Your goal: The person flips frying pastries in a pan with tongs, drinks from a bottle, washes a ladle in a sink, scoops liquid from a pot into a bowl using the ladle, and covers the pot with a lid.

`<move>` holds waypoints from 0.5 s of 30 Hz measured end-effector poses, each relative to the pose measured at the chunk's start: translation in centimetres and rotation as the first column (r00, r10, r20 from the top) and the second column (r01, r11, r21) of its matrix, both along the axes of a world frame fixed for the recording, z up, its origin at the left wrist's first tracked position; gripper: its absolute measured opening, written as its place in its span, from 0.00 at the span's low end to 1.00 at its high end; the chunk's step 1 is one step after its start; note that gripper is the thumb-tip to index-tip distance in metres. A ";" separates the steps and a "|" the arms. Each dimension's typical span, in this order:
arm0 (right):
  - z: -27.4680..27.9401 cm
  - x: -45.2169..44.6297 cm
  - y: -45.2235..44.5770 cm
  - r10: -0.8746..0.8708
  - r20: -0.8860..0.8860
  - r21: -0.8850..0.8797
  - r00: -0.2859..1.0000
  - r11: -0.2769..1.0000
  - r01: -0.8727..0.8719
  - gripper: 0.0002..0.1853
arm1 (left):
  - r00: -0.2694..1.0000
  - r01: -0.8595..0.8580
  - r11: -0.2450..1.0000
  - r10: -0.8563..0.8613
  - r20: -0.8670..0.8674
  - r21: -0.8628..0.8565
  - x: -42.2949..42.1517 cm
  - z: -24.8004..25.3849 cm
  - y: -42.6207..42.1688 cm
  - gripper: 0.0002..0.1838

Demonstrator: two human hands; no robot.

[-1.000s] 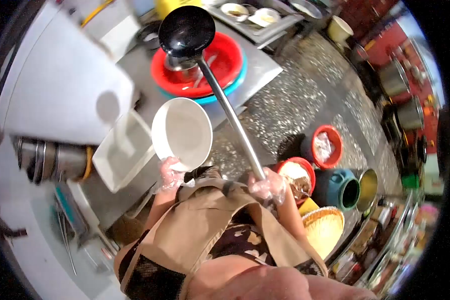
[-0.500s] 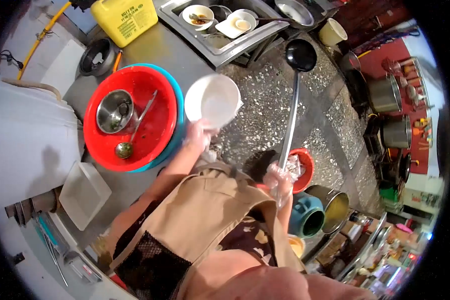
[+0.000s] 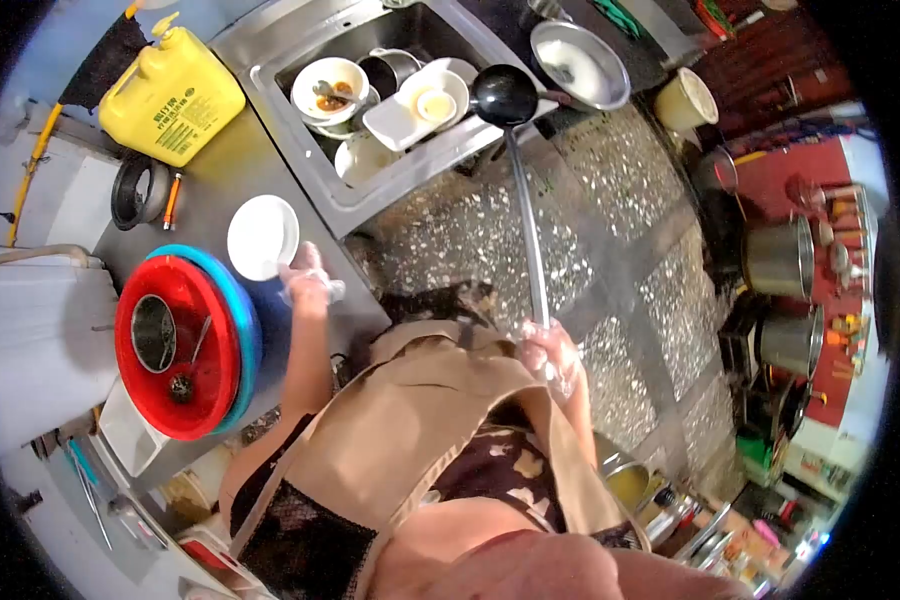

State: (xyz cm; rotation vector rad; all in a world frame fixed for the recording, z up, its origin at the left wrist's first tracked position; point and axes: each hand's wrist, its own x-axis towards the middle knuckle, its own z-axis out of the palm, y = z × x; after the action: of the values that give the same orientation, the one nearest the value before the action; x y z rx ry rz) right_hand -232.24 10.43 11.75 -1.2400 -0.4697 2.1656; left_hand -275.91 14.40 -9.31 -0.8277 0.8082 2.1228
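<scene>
My left hand (image 3: 310, 277), in a clear plastic glove, is closed on the rim of a white bowl (image 3: 263, 237) over the steel counter. In my right hand (image 3: 550, 354), also gloved, is the lower end of the long handle of a black ladle (image 3: 505, 97). The ladle's head is raised at the right edge of the sink (image 3: 340, 208). Left of the white bowl, a red basin (image 3: 177, 402) sits in a blue one (image 3: 249, 330) and holds a metal bowl and a small ladle.
A yellow jug (image 3: 173, 97) and a dark round pan (image 3: 141, 192) stand on the counter (image 3: 354, 318). Dirty bowls (image 3: 330, 92) fill part of the sink. Beyond it are a metal basin (image 3: 580, 65) and a cream bucket (image 3: 686, 101). Large pots (image 3: 778, 258) line the right side.
The view has turned and moved toward the sink. My left hand has carried the white bowl over the counter, and the ladle's head has come to the sink's edge.
</scene>
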 end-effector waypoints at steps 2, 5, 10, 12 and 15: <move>0.0 1.1 5.3 0.081 -0.067 -0.029 0.994 0.996 -0.083 0.08 | 0.968 0.246 0.969 -0.246 -0.051 -0.013 4.8 2.7 2.7 0.23; 1.8 1.1 12.6 0.211 -0.110 -0.041 0.971 0.975 -0.217 0.10 | 0.609 0.519 0.797 -0.598 -0.521 -0.309 10.0 16.1 11.6 0.26; 2.9 -1.4 21.3 0.352 -0.112 -0.033 0.929 0.933 -0.358 0.13 | -0.178 0.293 0.937 -0.141 -0.974 -0.189 3.3 31.5 28.9 0.25; 3.8 -3.4 23.7 0.379 -0.023 -0.036 0.925 0.924 -0.380 0.10 | -0.817 -0.546 0.835 -0.509 -0.270 0.078 -4.3 32.8 38.2 0.18; 5.9 -6.4 27.2 0.360 0.078 -0.120 0.930 0.929 -0.350 0.09 | -0.915 -0.350 0.927 -0.308 -0.259 0.136 -8.2 33.5 49.3 0.15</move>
State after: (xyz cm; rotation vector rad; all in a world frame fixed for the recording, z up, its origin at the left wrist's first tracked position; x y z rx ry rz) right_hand -238.67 37.65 17.69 -1.4137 -0.6747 2.4642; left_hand -284.12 63.66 24.21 -1.7136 -1.2489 -0.9845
